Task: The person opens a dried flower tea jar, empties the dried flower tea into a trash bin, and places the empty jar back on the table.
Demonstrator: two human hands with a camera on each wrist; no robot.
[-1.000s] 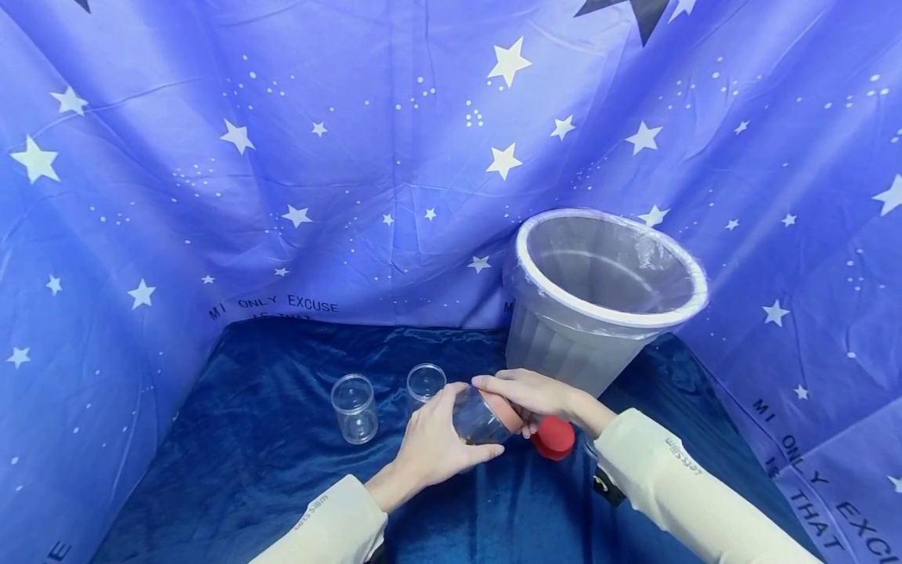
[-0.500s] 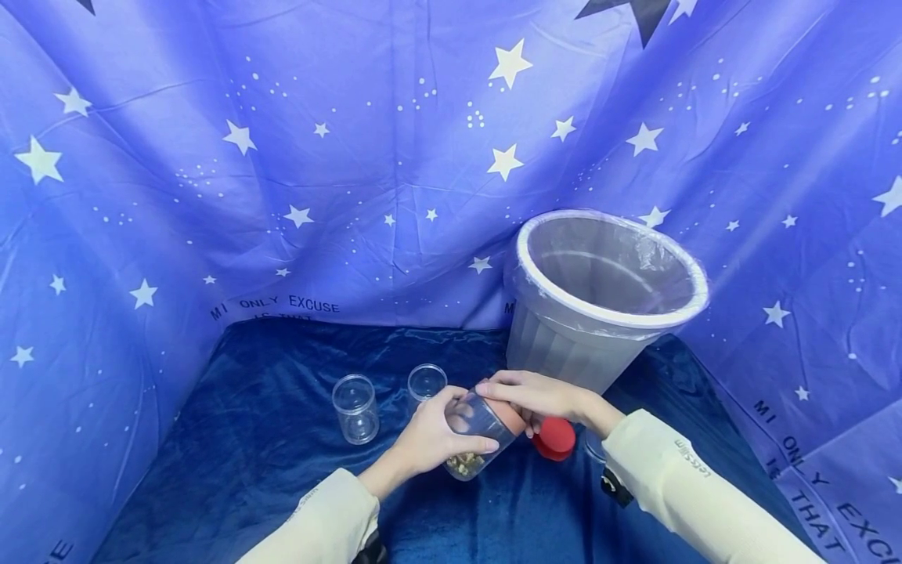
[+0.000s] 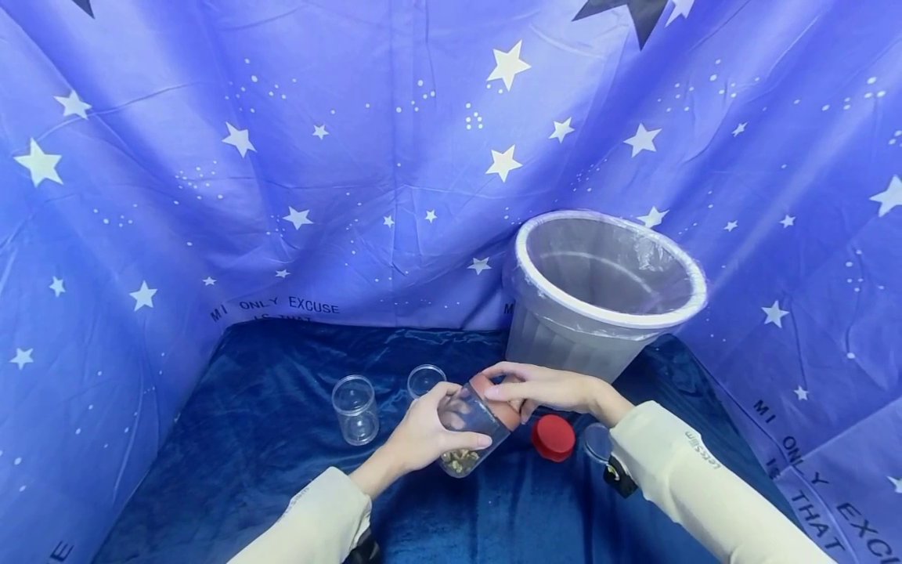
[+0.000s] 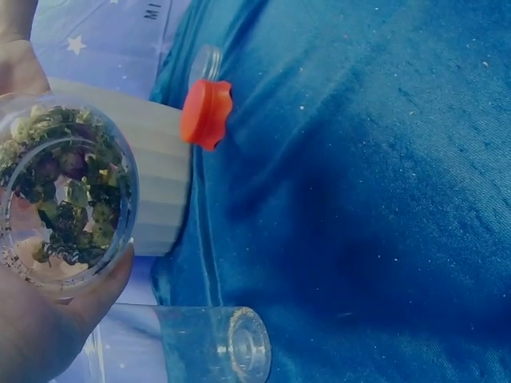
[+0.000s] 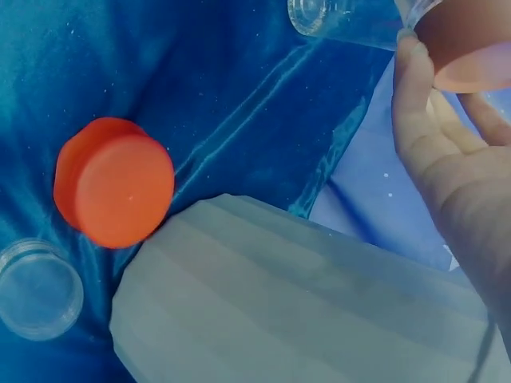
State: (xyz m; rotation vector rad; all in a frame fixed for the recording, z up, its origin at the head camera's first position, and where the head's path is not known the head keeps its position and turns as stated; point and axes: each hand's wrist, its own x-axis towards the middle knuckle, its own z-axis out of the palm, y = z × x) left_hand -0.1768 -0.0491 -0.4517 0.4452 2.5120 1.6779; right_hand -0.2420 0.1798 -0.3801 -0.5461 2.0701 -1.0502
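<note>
A clear jar [image 3: 460, 465] with a dull orange lid [image 3: 506, 413] is held tilted above the blue cloth, lid end up and to the right. My left hand [image 3: 417, 433] grips the jar's body, thumb along its near side. Fingers of my right hand [image 3: 546, 388] curl over the lid, which sits at the jar's mouth; I cannot tell whether it is loose. Dried green, yellow and purplish plant pieces lie at the jar's bottom, seen through the base [image 4: 76, 191] in the left wrist view. In the right wrist view, the orange lid [image 5: 467, 44] lies against my fingers.
Two clear jars [image 3: 355, 415] stand left of my hands, the farther one [image 3: 426, 381] partly hidden by my left hand. A red scalloped lid [image 3: 553, 438] and a clear round container or lid [image 3: 597, 443] lie to the right. Behind stands a lined grey bin [image 3: 557, 345].
The jar has swung so its bottom points toward me, showing the plant pieces. My right hand has shifted its hold over the lid, uncovering more of the red lid.
</note>
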